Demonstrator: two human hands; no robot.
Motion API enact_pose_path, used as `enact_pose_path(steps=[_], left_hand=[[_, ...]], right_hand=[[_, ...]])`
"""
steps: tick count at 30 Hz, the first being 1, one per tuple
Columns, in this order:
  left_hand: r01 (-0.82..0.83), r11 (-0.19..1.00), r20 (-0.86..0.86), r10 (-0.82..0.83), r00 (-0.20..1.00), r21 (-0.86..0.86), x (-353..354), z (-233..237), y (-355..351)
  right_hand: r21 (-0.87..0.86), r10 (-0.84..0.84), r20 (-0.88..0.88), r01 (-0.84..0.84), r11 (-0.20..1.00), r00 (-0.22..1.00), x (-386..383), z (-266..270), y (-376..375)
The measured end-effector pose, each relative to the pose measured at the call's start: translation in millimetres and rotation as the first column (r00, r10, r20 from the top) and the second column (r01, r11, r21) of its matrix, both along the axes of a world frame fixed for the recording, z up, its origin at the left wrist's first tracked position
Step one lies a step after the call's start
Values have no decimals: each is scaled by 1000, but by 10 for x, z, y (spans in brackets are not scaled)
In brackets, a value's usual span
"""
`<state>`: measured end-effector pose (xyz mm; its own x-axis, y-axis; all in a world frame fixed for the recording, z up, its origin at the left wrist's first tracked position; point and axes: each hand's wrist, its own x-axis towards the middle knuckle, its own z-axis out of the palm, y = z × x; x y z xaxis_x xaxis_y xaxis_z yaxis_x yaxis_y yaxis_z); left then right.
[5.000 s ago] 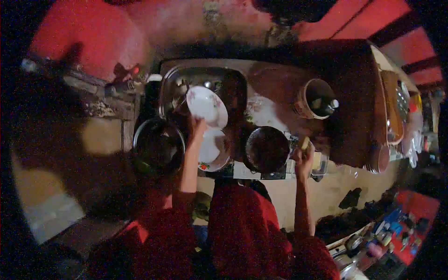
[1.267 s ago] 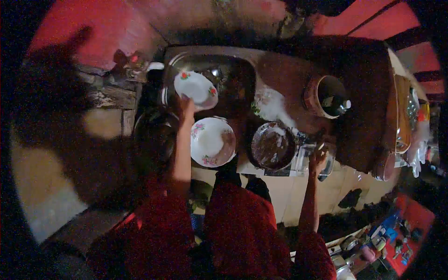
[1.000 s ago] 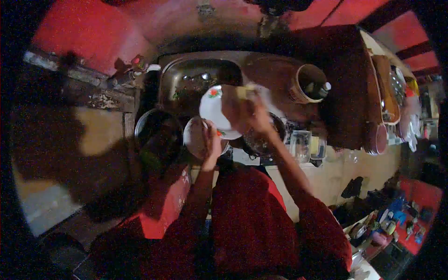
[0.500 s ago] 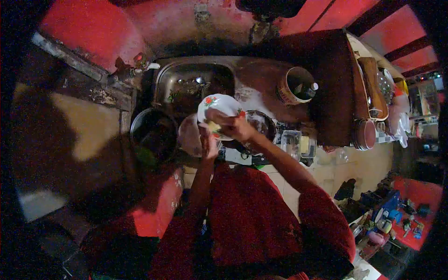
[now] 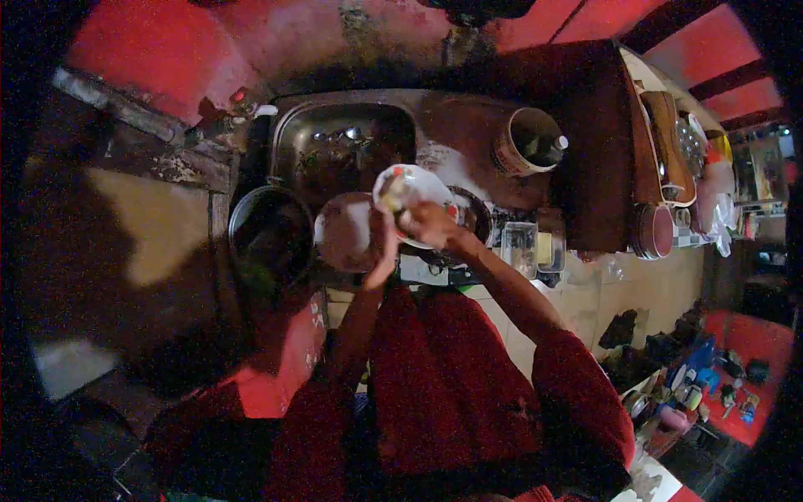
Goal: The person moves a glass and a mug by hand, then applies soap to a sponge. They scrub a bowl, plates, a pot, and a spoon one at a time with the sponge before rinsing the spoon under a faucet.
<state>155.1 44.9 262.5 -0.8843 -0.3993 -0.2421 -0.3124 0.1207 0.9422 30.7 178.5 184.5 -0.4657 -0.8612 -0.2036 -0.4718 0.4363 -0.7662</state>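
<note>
A white plate with red floral decoration (image 5: 428, 186) is held up over the near edge of the counter. My left hand (image 5: 386, 251) grips its lower left rim from below. Across the plate's face reaches my right hand (image 5: 433, 224), fingers closed on a small yellowish sponge (image 5: 393, 199), which is blurred by motion and pressed to the plate's left part. Behind the plate lies the steel sink (image 5: 288, 155), with bits of residue on its bottom. A pale round plate or lid (image 5: 341, 238) rests just left of my left hand.
A large dark pot (image 5: 242, 226) stands at the left. On the counter's right is a bucket with a bottle inside (image 5: 512, 146). Clear plastic containers (image 5: 520, 251) sit along the near edge, and a dark round vessel (image 5: 478, 219) is partly behind the plate. A tap (image 5: 266, 110) projects at the upper left.
The plate has shifted slightly right with both hands. My right hand has moved the sponge from the plate's lower part up toward its upper left. The view has shifted a little.
</note>
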Motion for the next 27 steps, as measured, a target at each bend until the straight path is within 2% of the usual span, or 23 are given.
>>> enact_pose_path(steps=[1, 2, 3, 4, 5, 6, 7, 8, 9, 10, 12, 14, 15, 16, 18, 20, 21, 22, 23, 24, 25, 26, 27], left_hand=[[-63, 998, -97, 60, 994, -31, -31, 137, 15], [-131, 990, -200, 117, 973, -55, -101, 195, 29], [-341, 622, 188, 300, 935, 705, -346, -491, -270], [-157, 623, 109, 114, 987, 766, -331, -283, -345], [-249, 553, 184, 170, 968, 795, -330, -73, -318], [-335, 477, 256, 223, 940, 813, -343, 59, -265], [-331, 481, 247, 231, 941, 812, -361, -213, -231], [-242, 511, 126, 251, 960, 825, -393, -703, -194], [-152, 542, 3, 267, 964, 826, -424, -964, -142], [-299, 421, 146, 357, 923, 856, -384, -526, 38], [-89, 307, -40, 390, 920, 948, -417, -318, 99], [146, 431, -329, 387, 862, 891, -482, -855, 26], [31, 485, -250, 394, 885, 874, -508, -610, 96], [19, 434, -216, 410, 886, 901, -573, -573, 160], [-28, 574, -283, 445, 850, 818, -578, -456, 262], [-100, 911, -416, 277, 866, 400, -454, -603, 341], [-74, 885, -415, 288, 863, 460, -371, -236, 391], [-33, 956, -295, 124, 947, 293, -308, -248, 347], [44, 973, -318, 31, 947, 225, -230, -61, 352], [125, 979, -336, -66, 940, 159, -171, 154, 378], [136, 978, -261, -175, 949, -158, -185, 155, 354], [141, 978, -262, -179, 948, -155, -226, 23, 329], [102, 993, -406, -69, 911, 60, -279, -237, 299]], right_hand=[[-88, -2, -246, -20, 996, 969, 229, 141, 16], [42, 40, -324, -28, 999, 945, 360, 294, 57], [60, 75, -461, -54, 997, 884, 385, 424, 79], [81, 111, -584, -78, 994, 804, 404, 505, 94], [81, 111, -583, -78, 994, 805, 391, 588, 74], [-241, -104, -486, -19, 970, 868, 331, 673, 35], [-532, -275, -321, 67, 844, 906, 270, 720, -16], [-467, -356, 146, 381, 798, 923, 236, 726, -55], [-517, -413, 346, 539, 665, 842, 157, 960, -88], [-518, -425, 540, 685, 513, 727, 47, 1198, -99], [-304, -519, 586, 762, 571, 622, -318, 1199, 15], [-538, -743, 321, 759, 367, 587, -554, 1007, 40], [-567, -809, 289, 772, 286, 512, -486, 1053, 42], [-475, -846, 241, 818, 325, 476, -346, 1075, 65], [-620, -839, -350, 568, 541, 417, 14, 724, 3], [-497, -558, -521, 302, 814, 646, 345, 671, 130], [-482, -587, -446, 370, 794, 676, 276, 694, 128], [-650, -702, -484, 323, 688, 522, 27, 583, 93], [-610, -721, -77, 539, 581, 689, -152, 733, 41], [-464, -648, 353, 728, 505, 675, -291, 893, 6], [-425, -670, 228, 691, 584, 707, -376, 830, -14], [-512, -565, 250, 603, 612, 786, -337, 695, -73], [-644, -437, -78, 289, 708, 896, -267, 697, -73]])
